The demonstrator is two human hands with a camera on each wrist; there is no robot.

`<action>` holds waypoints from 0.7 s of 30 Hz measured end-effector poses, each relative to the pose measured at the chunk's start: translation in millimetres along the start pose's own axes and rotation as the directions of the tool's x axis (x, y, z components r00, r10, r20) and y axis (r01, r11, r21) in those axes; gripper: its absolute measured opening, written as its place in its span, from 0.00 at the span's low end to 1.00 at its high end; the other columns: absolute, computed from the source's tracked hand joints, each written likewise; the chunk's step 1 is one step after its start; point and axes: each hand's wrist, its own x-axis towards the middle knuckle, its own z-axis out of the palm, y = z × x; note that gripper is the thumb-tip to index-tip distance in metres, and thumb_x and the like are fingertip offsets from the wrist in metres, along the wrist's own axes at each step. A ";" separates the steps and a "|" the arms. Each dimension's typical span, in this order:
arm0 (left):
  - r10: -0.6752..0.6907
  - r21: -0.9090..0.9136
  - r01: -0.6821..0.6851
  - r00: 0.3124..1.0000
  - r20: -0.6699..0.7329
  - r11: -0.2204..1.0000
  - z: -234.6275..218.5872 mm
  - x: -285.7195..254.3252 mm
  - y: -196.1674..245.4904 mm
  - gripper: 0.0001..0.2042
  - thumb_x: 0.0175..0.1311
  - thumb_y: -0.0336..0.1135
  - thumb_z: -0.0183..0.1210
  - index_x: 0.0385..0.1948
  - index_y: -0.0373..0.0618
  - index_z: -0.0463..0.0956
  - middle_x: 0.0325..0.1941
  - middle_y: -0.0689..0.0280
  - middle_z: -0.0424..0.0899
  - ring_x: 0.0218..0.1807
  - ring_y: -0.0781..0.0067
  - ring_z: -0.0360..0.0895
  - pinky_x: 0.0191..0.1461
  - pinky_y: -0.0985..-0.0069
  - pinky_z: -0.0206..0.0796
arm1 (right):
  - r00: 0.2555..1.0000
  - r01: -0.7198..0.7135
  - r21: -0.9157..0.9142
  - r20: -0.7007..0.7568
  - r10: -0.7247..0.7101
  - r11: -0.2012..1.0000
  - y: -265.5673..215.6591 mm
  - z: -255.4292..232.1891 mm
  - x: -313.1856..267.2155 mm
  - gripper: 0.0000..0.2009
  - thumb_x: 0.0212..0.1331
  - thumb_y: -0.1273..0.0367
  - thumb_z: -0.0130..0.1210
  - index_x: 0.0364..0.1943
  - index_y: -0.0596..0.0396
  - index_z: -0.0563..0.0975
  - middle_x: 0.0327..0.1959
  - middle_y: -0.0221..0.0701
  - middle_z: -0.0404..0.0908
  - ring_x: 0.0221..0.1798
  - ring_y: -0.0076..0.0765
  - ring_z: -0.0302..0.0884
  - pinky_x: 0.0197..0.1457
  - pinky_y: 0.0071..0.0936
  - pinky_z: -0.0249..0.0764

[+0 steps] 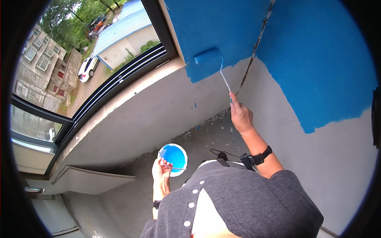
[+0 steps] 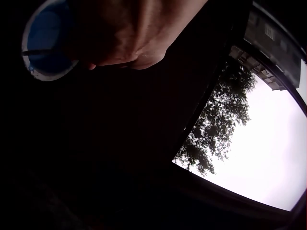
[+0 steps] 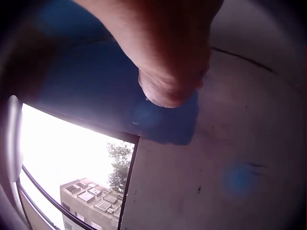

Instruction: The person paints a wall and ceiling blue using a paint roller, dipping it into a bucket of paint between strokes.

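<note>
A paint roller [image 1: 208, 55] lies against the blue-painted wall [image 1: 214, 23] near the window corner. My right hand [image 1: 241, 116] grips its handle below the bent, paint-spotted rod [image 1: 225, 77]. In the right wrist view the right hand [image 3: 168, 72] hides the roller. Low on the left, my left hand [image 1: 162, 171] holds a white bucket [image 1: 185, 162] of blue paint by its wire handle [image 1: 176, 168]. The left wrist view shows the left hand [image 2: 139, 33] dark beside the bucket [image 2: 29, 67].
A window [image 1: 119, 79] with a rough sill is at the left; a car and buildings stand outside. Bare grey plaster [image 1: 158, 111] lies below the paint. A cracked corner seam [image 1: 250, 63] runs down between the walls. A pale panel [image 1: 87, 182] juts out at lower left.
</note>
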 end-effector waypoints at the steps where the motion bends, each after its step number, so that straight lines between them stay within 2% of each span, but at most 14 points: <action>1: -0.002 0.004 0.002 1.000 -0.005 1.000 -0.6 -0.3 0.5 0.08 0.56 0.35 0.49 0.21 0.45 0.65 0.15 0.69 0.65 0.20 0.73 0.63 0.35 0.69 0.63 | 0.999 0.013 0.050 -0.030 -0.012 0.999 2.1 -1.1 -5.1 0.21 0.55 0.73 0.48 0.56 0.46 0.65 0.27 0.39 0.77 0.27 0.45 0.75 0.29 0.35 0.71; 3: 0.001 0.005 -0.001 1.000 -0.009 1.000 1.0 -0.9 1.0 0.08 0.57 0.35 0.49 0.21 0.45 0.64 0.15 0.69 0.65 0.20 0.73 0.63 0.35 0.69 0.63 | 0.998 0.026 0.102 -0.060 -0.020 0.994 0.4 -5.7 -3.1 0.21 0.55 0.73 0.48 0.56 0.45 0.65 0.27 0.39 0.77 0.27 0.45 0.75 0.29 0.35 0.71; 5: 0.002 0.006 -0.002 1.000 -0.014 1.000 0.4 -0.5 -0.4 0.08 0.57 0.35 0.49 0.21 0.45 0.64 0.14 0.69 0.65 0.20 0.73 0.63 0.35 0.69 0.64 | 0.953 0.150 0.197 -0.289 -0.088 0.969 -11.0 -23.7 19.9 0.21 0.55 0.72 0.49 0.55 0.43 0.66 0.25 0.38 0.76 0.26 0.45 0.75 0.29 0.35 0.71; 6: 0.002 0.008 -0.002 1.000 -0.002 1.000 -0.6 2.3 -1.5 0.08 0.57 0.35 0.49 0.21 0.45 0.64 0.14 0.69 0.65 0.20 0.73 0.64 0.36 0.69 0.64 | 0.954 0.148 0.200 -0.288 -0.086 0.969 -16.8 -30.2 33.7 0.21 0.55 0.72 0.49 0.55 0.43 0.66 0.25 0.38 0.76 0.26 0.45 0.75 0.29 0.35 0.71; 7: 0.003 0.010 -0.003 1.000 0.011 1.000 -1.1 2.9 -1.5 0.08 0.57 0.35 0.49 0.21 0.45 0.64 0.14 0.69 0.65 0.20 0.73 0.64 0.36 0.68 0.64 | 0.942 0.182 0.184 -0.315 -0.117 0.966 -22.9 -36.0 48.2 0.24 0.54 0.71 0.49 0.57 0.40 0.63 0.21 0.37 0.74 0.23 0.43 0.73 0.25 0.35 0.70; 8: 0.006 0.015 -0.006 1.000 0.009 1.000 -0.7 1.2 -1.3 0.08 0.57 0.35 0.49 0.21 0.45 0.64 0.14 0.69 0.65 0.20 0.73 0.64 0.36 0.68 0.64 | 0.928 0.213 0.168 -0.344 -0.145 0.963 -25.9 -38.0 54.5 0.26 0.54 0.69 0.50 0.59 0.37 0.60 0.17 0.35 0.71 0.20 0.42 0.72 0.22 0.36 0.69; 9: 0.006 0.028 -0.006 1.000 0.003 1.000 1.6 -1.5 -2.2 0.08 0.57 0.35 0.49 0.21 0.45 0.64 0.14 0.70 0.65 0.20 0.73 0.64 0.36 0.68 0.64 | 0.928 0.208 0.171 -0.347 -0.139 0.963 -24.0 -32.0 51.8 0.26 0.54 0.69 0.50 0.59 0.37 0.60 0.17 0.35 0.71 0.20 0.42 0.72 0.22 0.36 0.69; 11: 0.014 0.046 -0.014 1.000 -0.001 0.999 5.2 -4.7 -3.9 0.08 0.57 0.35 0.49 0.21 0.45 0.64 0.14 0.70 0.65 0.19 0.73 0.63 0.35 0.68 0.64 | 0.963 0.159 0.151 -0.243 -0.119 0.976 -13.4 -6.4 39.7 0.26 0.55 0.69 0.49 0.59 0.38 0.59 0.18 0.36 0.71 0.21 0.43 0.72 0.23 0.37 0.70; 12: 0.010 0.046 -0.010 1.000 -0.005 0.999 5.7 -4.9 -4.2 0.08 0.57 0.35 0.49 0.21 0.45 0.64 0.14 0.70 0.65 0.19 0.73 0.63 0.35 0.68 0.64 | 0.964 0.157 0.150 -0.238 -0.119 0.976 -7.3 2.7 28.0 0.26 0.55 0.69 0.49 0.59 0.38 0.59 0.18 0.36 0.71 0.21 0.43 0.72 0.23 0.37 0.70; 14: 0.005 0.029 -0.004 0.999 -0.040 1.000 7.0 -4.7 -6.8 0.08 0.57 0.35 0.48 0.21 0.45 0.64 0.15 0.70 0.65 0.19 0.74 0.63 0.35 0.69 0.64 | 0.996 -0.008 0.028 0.090 0.006 1.000 7.3 15.5 -3.3 0.23 0.56 0.70 0.48 0.58 0.43 0.61 0.26 0.40 0.76 0.28 0.49 0.74 0.29 0.38 0.70; 15: -0.007 0.048 0.009 0.999 -0.035 0.999 5.8 -2.9 -8.0 0.08 0.57 0.35 0.48 0.21 0.45 0.64 0.15 0.70 0.65 0.19 0.74 0.63 0.35 0.69 0.64 | 0.996 -0.029 0.017 0.089 0.027 0.999 14.3 19.6 -12.9 0.23 0.56 0.70 0.48 0.58 0.43 0.61 0.26 0.40 0.76 0.28 0.49 0.74 0.29 0.38 0.70; 18: -0.032 0.061 0.030 0.999 0.037 0.998 10.2 2.3 -7.3 0.08 0.57 0.35 0.48 0.21 0.44 0.64 0.16 0.69 0.66 0.20 0.73 0.63 0.35 0.69 0.64 | 0.994 -0.058 0.134 0.105 0.044 0.989 32.1 19.0 -24.3 0.22 0.56 0.70 0.46 0.57 0.43 0.62 0.25 0.41 0.75 0.28 0.51 0.73 0.30 0.40 0.70; 20: -0.024 0.087 0.021 0.999 0.033 0.996 18.1 -1.9 -6.8 0.08 0.57 0.35 0.47 0.20 0.44 0.64 0.16 0.68 0.66 0.20 0.73 0.63 0.35 0.70 0.64 | 0.985 0.066 0.281 -0.170 -0.018 0.958 34.3 3.1 -8.7 0.21 0.57 0.70 0.45 0.57 0.42 0.62 0.24 0.43 0.75 0.28 0.53 0.73 0.31 0.39 0.70; 21: -0.030 0.100 0.027 0.999 0.032 0.995 21.1 -1.2 -8.2 0.08 0.57 0.35 0.47 0.20 0.44 0.64 0.16 0.68 0.66 0.20 0.73 0.63 0.35 0.70 0.64 | 0.974 0.031 0.301 -0.222 0.038 0.953 37.7 -5.3 5.4 0.21 0.58 0.69 0.44 0.57 0.43 0.61 0.23 0.44 0.75 0.27 0.54 0.73 0.29 0.40 0.69</action>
